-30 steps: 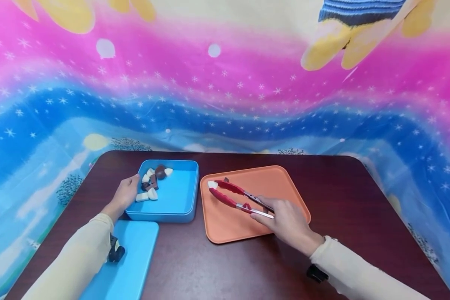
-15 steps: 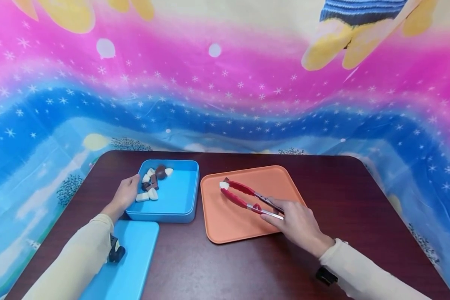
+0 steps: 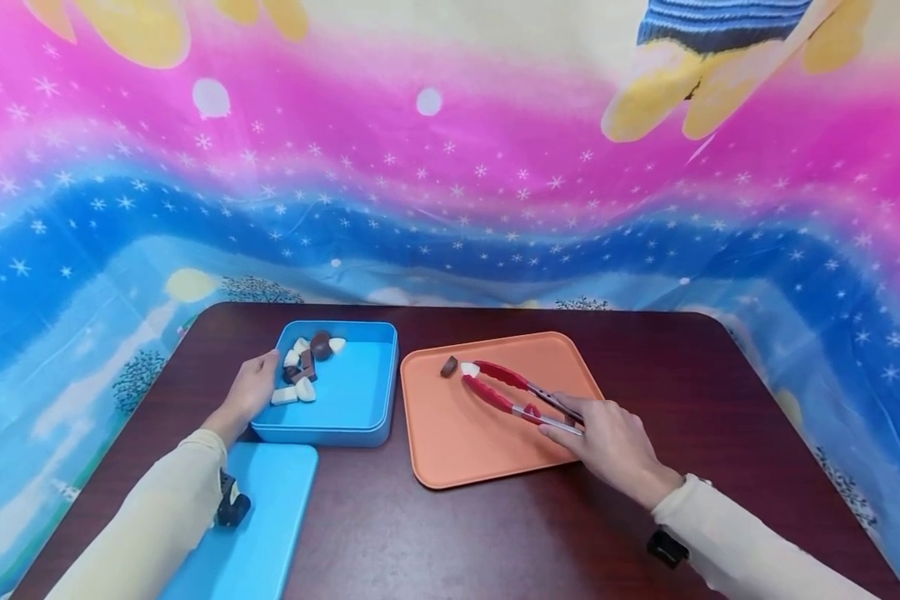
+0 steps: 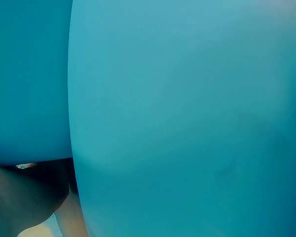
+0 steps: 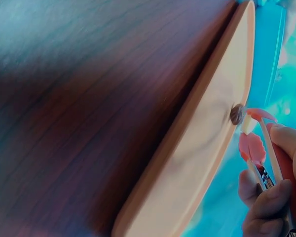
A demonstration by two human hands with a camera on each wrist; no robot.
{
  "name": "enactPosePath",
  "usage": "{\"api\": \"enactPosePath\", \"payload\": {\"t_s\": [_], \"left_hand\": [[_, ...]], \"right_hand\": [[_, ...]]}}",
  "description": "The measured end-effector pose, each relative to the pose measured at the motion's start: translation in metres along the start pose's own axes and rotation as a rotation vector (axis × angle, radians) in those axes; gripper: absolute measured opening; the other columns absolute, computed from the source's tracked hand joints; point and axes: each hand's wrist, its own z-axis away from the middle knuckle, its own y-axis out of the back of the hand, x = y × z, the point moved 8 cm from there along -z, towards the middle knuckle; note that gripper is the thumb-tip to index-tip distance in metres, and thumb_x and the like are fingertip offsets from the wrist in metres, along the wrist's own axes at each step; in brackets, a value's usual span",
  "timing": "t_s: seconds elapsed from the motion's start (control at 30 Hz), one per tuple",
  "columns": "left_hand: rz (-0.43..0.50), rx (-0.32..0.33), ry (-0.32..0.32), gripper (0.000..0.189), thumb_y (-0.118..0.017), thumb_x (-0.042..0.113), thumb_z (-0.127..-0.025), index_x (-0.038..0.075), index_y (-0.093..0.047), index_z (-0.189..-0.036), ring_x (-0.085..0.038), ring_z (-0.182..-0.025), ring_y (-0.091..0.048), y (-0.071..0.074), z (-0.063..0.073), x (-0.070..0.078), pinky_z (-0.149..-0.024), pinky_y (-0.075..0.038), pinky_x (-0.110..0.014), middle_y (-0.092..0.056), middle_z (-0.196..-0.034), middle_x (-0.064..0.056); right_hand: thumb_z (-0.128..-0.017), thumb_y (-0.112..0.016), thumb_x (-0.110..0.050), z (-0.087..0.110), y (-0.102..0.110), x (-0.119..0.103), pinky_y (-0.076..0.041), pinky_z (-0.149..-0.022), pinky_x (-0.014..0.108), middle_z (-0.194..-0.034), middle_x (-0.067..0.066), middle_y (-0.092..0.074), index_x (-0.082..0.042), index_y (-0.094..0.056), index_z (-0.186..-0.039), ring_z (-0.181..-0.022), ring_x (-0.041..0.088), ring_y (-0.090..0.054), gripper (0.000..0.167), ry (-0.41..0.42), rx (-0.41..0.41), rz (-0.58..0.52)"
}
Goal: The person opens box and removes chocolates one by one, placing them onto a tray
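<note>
My left hand (image 3: 253, 385) holds the left side of a blue box (image 3: 356, 383); several white and brown chocolate-like pieces (image 3: 305, 389) lie along the box's left and back part. In the left wrist view, the box's wall (image 4: 29, 79) stands over part of the hand. My right hand (image 3: 613, 440) grips red-and-silver tongs (image 3: 487, 395) over an orange tray (image 3: 461, 454). A white piece (image 3: 469, 368) sits between the tongs' tips. Just left of them, a brown piece (image 3: 449, 367) rests on the tray; the right wrist view shows this brown piece (image 5: 237, 114) beside the tips.
A flat blue lid (image 3: 270, 508) lies in front of the box, partly beneath the left forearm. Box and tray stand side by side on a dark wooden table (image 3: 390, 533). Behind the table hangs a colourful printed cloth (image 3: 450, 183).
My right hand has moved right with the tongs and white piece, away from the box side. The brown piece, earlier behind the tongs, now shows fully. The left hand stays put.
</note>
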Motion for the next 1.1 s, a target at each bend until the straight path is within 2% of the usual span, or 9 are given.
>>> {"api": "enactPosePath", "payload": {"t_s": [0.1, 0.17, 0.3, 0.4, 0.5, 0.6, 0.67, 0.77, 1.1], "left_hand": [[0.006, -0.008, 0.013, 0.074, -0.01, 0.051, -0.109, -0.002, -0.011, -0.16, -0.05, -0.153, -0.016, 0.0, 0.001, -0.003, -0.122, -0.02, -0.067, -0.015, -0.166, -0.03], [0.004, -0.005, 0.014, 0.074, -0.01, 0.051, -0.109, -0.003, -0.013, -0.16, -0.051, -0.152, -0.019, 0.001, 0.002, -0.004, -0.122, -0.022, -0.068, -0.017, -0.165, -0.03], [-0.016, 0.018, 0.003, 0.075, -0.01, 0.05, -0.109, -0.005, -0.03, -0.155, -0.046, -0.118, -0.052, 0.002, 0.004, -0.006, -0.11, -0.041, -0.057, -0.056, -0.107, -0.031], [-0.017, 0.027, -0.005, 0.074, -0.011, 0.05, -0.109, -0.006, -0.034, -0.152, -0.039, -0.103, -0.051, 0.002, 0.005, -0.005, -0.097, -0.041, -0.051, -0.034, -0.078, -0.013], [-0.002, 0.006, -0.005, 0.074, -0.01, 0.05, -0.109, -0.005, -0.021, -0.158, -0.048, -0.135, -0.043, 0.0, 0.005, -0.004, -0.114, -0.037, -0.059, -0.053, -0.112, -0.033], [0.014, -0.014, 0.008, 0.073, -0.01, 0.049, -0.109, -0.003, -0.011, -0.16, -0.05, -0.153, -0.019, -0.002, 0.004, -0.004, -0.123, -0.023, -0.066, -0.023, -0.162, -0.033], [0.014, -0.018, 0.012, 0.072, -0.01, 0.049, -0.109, -0.003, -0.01, -0.16, -0.05, -0.154, -0.015, -0.003, 0.004, -0.004, -0.122, -0.02, -0.067, -0.013, -0.166, -0.03], [0.009, -0.008, 0.009, 0.073, -0.01, 0.049, -0.109, -0.004, -0.014, -0.16, -0.052, -0.149, -0.026, -0.002, 0.003, -0.004, -0.122, -0.026, -0.064, -0.03, -0.155, -0.037], [0.001, -0.015, -0.007, 0.072, -0.009, 0.049, -0.109, -0.001, -0.009, -0.16, -0.05, -0.154, -0.015, 0.0, 0.0, 0.0, -0.122, -0.019, -0.067, -0.016, -0.166, -0.03]], "right_hand": [[-0.086, -0.078, -0.046, -0.003, -0.001, 0.005, -0.039, -0.054, 0.029, -0.102, 0.008, -0.078, -0.014, -0.067, -0.135, -0.067, 0.014, -0.054, 0.06, -0.005, -0.003, 0.019], [-0.086, -0.078, -0.047, -0.004, -0.003, 0.008, -0.04, -0.054, 0.03, -0.105, 0.01, -0.078, -0.014, -0.066, -0.136, -0.068, 0.015, -0.054, 0.06, -0.009, -0.01, 0.028], [-0.086, -0.078, -0.047, -0.005, -0.008, 0.013, -0.042, -0.056, 0.031, -0.112, 0.011, -0.077, -0.015, -0.067, -0.136, -0.07, 0.015, -0.056, 0.06, -0.018, -0.029, 0.03], [-0.086, -0.078, -0.047, -0.005, -0.011, 0.014, -0.042, -0.056, 0.03, -0.109, 0.01, -0.078, -0.015, -0.067, -0.135, -0.069, 0.014, -0.056, 0.059, -0.023, -0.035, 0.027], [-0.086, -0.078, -0.048, -0.006, -0.012, 0.016, -0.041, -0.055, 0.03, -0.102, 0.008, -0.078, -0.015, -0.068, -0.134, -0.066, 0.014, -0.053, 0.059, -0.029, -0.037, 0.028], [-0.086, -0.077, -0.049, -0.007, -0.013, 0.017, -0.038, -0.052, 0.03, -0.079, 0.002, -0.073, -0.014, -0.068, -0.134, -0.062, 0.014, -0.049, 0.06, -0.041, -0.047, 0.025], [-0.085, -0.077, -0.05, -0.007, -0.012, 0.018, -0.036, -0.05, 0.029, -0.065, -0.001, -0.062, -0.013, -0.068, -0.133, -0.058, 0.014, -0.046, 0.061, -0.052, -0.049, 0.015], [-0.083, -0.078, -0.054, -0.009, -0.008, 0.018, -0.034, -0.047, 0.03, -0.057, -0.002, -0.047, -0.012, -0.065, -0.136, -0.054, 0.015, -0.042, 0.068, -0.07, -0.042, -0.012], [-0.076, -0.078, -0.067, -0.009, -0.001, 0.003, -0.037, -0.05, 0.03, -0.066, -0.001, -0.052, -0.015, -0.055, -0.146, -0.058, 0.016, -0.044, 0.09, -0.101, -0.033, -0.126]]}}
